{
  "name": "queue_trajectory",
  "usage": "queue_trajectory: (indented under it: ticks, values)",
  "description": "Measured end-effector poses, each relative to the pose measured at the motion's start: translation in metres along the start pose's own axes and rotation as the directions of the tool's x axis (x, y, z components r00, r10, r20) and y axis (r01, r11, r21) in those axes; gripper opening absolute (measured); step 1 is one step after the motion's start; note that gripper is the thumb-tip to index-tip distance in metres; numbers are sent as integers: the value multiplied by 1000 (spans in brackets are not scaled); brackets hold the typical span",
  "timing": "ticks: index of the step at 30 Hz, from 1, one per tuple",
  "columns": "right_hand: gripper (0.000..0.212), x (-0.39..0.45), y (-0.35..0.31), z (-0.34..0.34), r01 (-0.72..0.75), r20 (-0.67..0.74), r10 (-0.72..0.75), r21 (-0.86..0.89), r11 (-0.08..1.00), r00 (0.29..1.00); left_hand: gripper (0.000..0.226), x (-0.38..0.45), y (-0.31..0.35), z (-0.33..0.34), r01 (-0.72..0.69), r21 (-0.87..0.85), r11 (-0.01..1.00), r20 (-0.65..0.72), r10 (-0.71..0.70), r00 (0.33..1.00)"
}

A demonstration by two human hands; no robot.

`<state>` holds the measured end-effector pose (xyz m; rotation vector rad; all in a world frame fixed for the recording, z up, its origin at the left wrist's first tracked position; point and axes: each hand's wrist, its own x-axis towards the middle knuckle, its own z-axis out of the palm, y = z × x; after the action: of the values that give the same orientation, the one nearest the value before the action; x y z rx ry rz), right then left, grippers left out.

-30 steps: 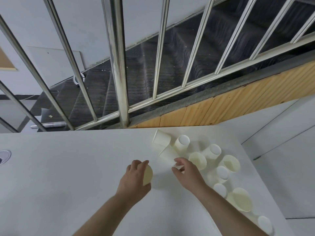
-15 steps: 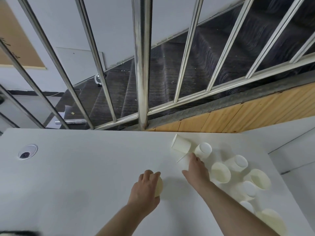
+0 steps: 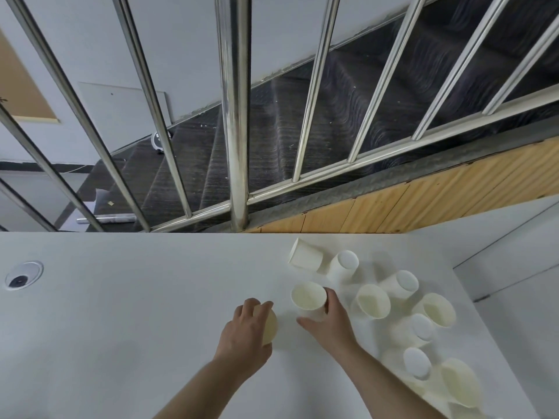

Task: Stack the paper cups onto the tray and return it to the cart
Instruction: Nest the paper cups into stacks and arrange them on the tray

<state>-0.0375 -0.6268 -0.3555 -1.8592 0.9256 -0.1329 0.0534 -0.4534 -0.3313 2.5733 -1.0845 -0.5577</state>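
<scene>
We have a single view, from a wide-angle camera worn on the head, looking forward and steeply down onto the white table (image 3: 121, 328). It sits close above the table, near enough that both forearms enter from the bottom edge. Beyond the table's far edge the view faces the steel railing (image 3: 236, 116), its bars bowed by the lens, and through it the dark stairs (image 3: 348, 95). No second view shares the scene.

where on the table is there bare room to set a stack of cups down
The table is bare from the round port across to the left hand, and along the far edge by the railing. Right of the right hand loose cups crowd toward the corner.
</scene>
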Motion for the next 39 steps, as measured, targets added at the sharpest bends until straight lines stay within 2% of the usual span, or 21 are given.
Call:
queue_trajectory:
  ticks: [3,7,10,12,15,18,21,23,29,39]
  values:
    - [63,-7,5,5,-25,-3,25,87,996,1000,70,1,1,0,-7,-2,1000,3,7,1000]
    - [67,-9,14,7,-41,-9,42,76,996,999,69,0,1,1,-12,19,1000,12,12,1000]
    - [76,-11,17,3,-37,-7,37,8,999,999,69,0,2,2,-15,18,1000,13,14,1000]
    - [93,-14,16,-1,-26,-13,25,-74,997,1000,69,0,2,3,-17,25,1000,16,17,1000]
    - [106,-19,9,-9,61,16,-59,-202,978,998,69,0,3,3,-20,33,999,15,20,1000]
    - [95,-21,-3,-15,221,140,-176,-446,867,974,70,-1,3,3,-22,26,999,7,21,1000]
    - [78,-20,-19,-14,309,260,-182,-623,719,948,70,-3,2,2,-24,26,999,1,24,1000]
    - [67,-19,-28,-12,332,304,-161,-682,651,939,70,-3,2,1,-28,22,999,-2,28,1000]
    - [60,-31,-41,-6,348,334,-141,-716,605,932,71,-8,0,-2,-42,25,999,-1,42,999]
    - [59,-97,-63,-11,387,300,-245,-705,594,922,71,-68,5,-24,-83,-1,997,-73,83,994]
